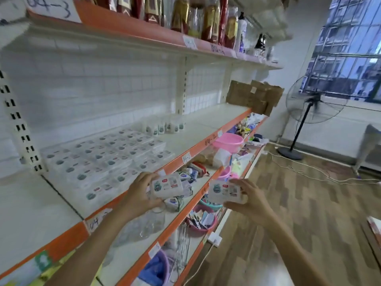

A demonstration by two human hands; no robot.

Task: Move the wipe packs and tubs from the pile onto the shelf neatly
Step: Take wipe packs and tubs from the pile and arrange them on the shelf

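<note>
left hand (138, 196) grips a wipe pack (167, 185) at 6 o'clock | right hand (250, 200) grips a second pack (225, 191) at 5 | shelf (191, 129) at 9 carries rowed packs (107, 157), tubs (165, 127) behind | tags read "04-2", "04-3"; pack print unreadable

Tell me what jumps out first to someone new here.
Each hand holds a wipe pack mid-frame: left hand on one pack, right hand on another pack. Behind them, neat rows of packs fill the white shelf.
</note>
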